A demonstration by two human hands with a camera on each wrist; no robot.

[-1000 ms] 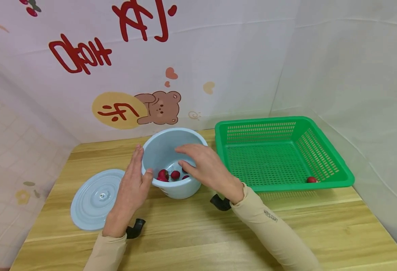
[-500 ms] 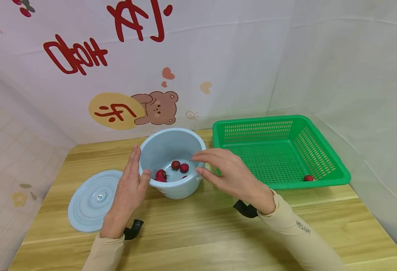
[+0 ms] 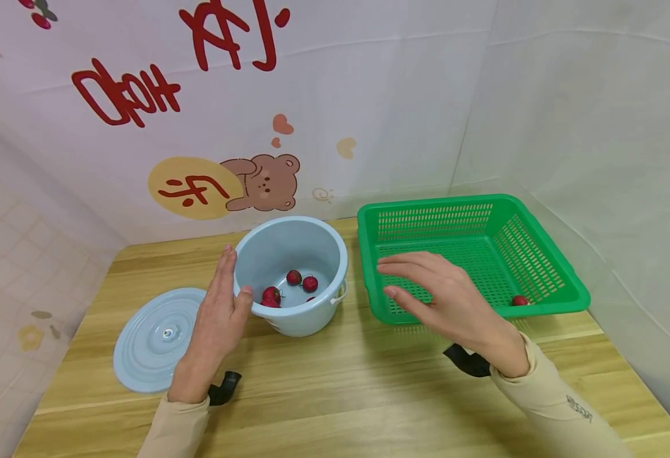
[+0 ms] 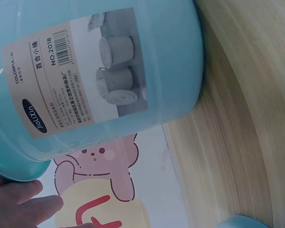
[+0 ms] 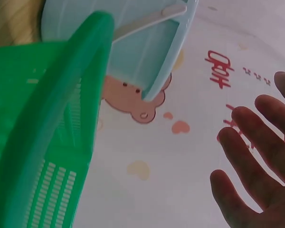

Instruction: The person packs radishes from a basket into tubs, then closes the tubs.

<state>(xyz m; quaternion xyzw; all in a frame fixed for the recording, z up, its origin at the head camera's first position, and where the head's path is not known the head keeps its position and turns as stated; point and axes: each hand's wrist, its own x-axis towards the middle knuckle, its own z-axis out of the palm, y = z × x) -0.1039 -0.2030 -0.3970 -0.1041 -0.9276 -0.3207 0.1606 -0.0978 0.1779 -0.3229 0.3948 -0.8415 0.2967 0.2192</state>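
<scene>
A light blue bucket (image 3: 300, 321) stands on the table with several small red fruits (image 3: 293, 277) on its floor; their exact kind is hard to tell. Against the bucket's left rim rests my left hand (image 3: 217, 324), its fingers straight and the thumb near the front of the rim. My right hand (image 3: 444, 299) hovers over the front left edge of the green basket (image 3: 558, 264), fingers spread and nothing between them. One more red fruit (image 3: 520, 300) lies in the basket's front right corner. The left wrist view shows the bucket's label (image 4: 76, 71) up close.
A round blue lid (image 3: 154, 340) lies flat on the wooden table (image 3: 335, 401), left of my left hand. The bucket's white handle (image 3: 339, 292) hangs at its right side. A printed cloth (image 3: 403, 95) rises behind the table.
My right hand has come out of the bucket and moved right, over the basket's edge. Two fruits in the bucket have come into sight. The left hand stays at the rim.
</scene>
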